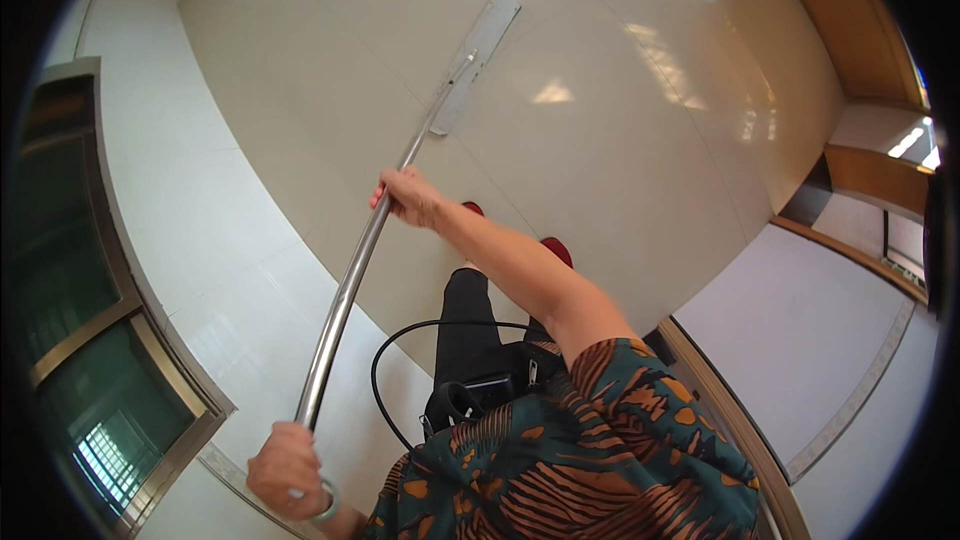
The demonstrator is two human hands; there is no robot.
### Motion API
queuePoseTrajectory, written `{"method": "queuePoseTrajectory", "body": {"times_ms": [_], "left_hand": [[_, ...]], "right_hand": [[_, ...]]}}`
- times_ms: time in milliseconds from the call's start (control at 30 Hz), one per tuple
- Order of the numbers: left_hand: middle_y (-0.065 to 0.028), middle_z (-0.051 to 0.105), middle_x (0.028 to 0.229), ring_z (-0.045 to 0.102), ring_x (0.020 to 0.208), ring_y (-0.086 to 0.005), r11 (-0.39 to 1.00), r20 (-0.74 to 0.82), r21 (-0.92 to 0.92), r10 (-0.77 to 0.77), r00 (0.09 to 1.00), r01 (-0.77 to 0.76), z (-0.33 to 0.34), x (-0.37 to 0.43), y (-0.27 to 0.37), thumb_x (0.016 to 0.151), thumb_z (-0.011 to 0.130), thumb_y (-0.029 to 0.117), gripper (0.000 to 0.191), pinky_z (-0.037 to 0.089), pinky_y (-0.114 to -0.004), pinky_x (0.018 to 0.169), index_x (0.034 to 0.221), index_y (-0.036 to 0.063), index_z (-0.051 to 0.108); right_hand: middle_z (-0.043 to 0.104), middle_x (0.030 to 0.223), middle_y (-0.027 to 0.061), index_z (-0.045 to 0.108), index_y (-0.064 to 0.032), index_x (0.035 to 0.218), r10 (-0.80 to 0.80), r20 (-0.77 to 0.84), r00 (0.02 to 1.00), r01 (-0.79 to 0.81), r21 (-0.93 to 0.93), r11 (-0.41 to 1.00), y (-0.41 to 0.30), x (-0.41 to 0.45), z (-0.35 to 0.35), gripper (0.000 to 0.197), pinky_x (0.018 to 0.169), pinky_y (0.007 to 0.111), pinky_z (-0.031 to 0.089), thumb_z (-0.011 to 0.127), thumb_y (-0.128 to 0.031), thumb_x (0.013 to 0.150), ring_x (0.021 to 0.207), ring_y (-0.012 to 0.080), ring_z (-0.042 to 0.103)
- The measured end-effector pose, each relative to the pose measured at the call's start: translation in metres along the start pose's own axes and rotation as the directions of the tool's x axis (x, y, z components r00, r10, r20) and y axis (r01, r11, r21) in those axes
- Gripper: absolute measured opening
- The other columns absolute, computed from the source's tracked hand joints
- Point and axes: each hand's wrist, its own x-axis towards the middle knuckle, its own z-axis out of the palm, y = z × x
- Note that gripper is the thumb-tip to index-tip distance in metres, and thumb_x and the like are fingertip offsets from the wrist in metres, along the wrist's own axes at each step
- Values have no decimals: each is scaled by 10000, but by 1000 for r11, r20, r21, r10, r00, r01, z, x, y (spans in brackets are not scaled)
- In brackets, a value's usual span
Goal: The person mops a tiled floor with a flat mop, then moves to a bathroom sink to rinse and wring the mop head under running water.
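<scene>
A flat mop with a shiny metal handle (346, 292) slants across the view, away from me. Its long, pale mop head (491, 22) lies on the glossy tiled floor (600, 157). My left hand (285, 469), with a pale bracelet at the wrist, is closed around the top end of the handle at lower left. Farther down the pole, my right hand (407, 195) grips it from the side, its arm stretched across my body. The handle's very end is hidden inside my left fist.
A white tiled wall (232, 240) with a metal-framed window (112, 390) runs along the left. Wooden door framing (840, 15) borders the right, above a white panel (810, 345). My red shoes (556, 251) stand behind the mop head. A black cable (390, 337) loops at my waist.
</scene>
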Motion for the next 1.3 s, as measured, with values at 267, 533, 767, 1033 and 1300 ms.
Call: {"method": "queuePoseTrajectory", "body": {"times_ms": [267,533,767,1033,1300], "left_hand": [[-39,491,482,486,465,-191,990,123,-139,7,992,10,23,64,-34,865,490,136,400,432,-351,532,469,80,508],[-25,467,400,459,397,-176,876,393,-465,71,917,132,-39,119,-23,978,407,303,597,446,-320,512,463,46,568],[-39,411,380,400,366,-196,737,555,-625,186,811,259,70,130,-77,914,405,197,533,419,-347,493,413,33,481],[-55,462,480,448,505,-223,738,865,-454,231,445,499,203,164,-91,845,471,112,364,447,-410,659,507,-8,528],[-33,406,407,392,394,-179,753,715,-533,158,681,385,195,196,-64,932,440,288,557,418,-367,533,446,20,491]], "right_hand": [[474,613,76,442,-7,716,17,41,999,-24,167,986,-40,51,-1,116,505,309,503,437,-8,832,537,187,534],[473,645,73,446,14,758,-228,-101,968,249,419,873,-38,-47,-20,111,591,306,502,458,-24,862,595,180,513],[473,660,49,479,-5,766,-459,-459,760,649,502,571,-25,-120,-172,100,611,319,493,530,-22,850,597,149,495],[467,620,22,443,-66,696,-368,-675,639,769,549,327,-12,-163,-289,179,562,246,468,523,5,838,556,128,490],[556,629,108,518,-23,707,-390,-637,664,740,486,466,-44,-151,-260,103,613,339,513,523,-22,809,621,223,583]]}}
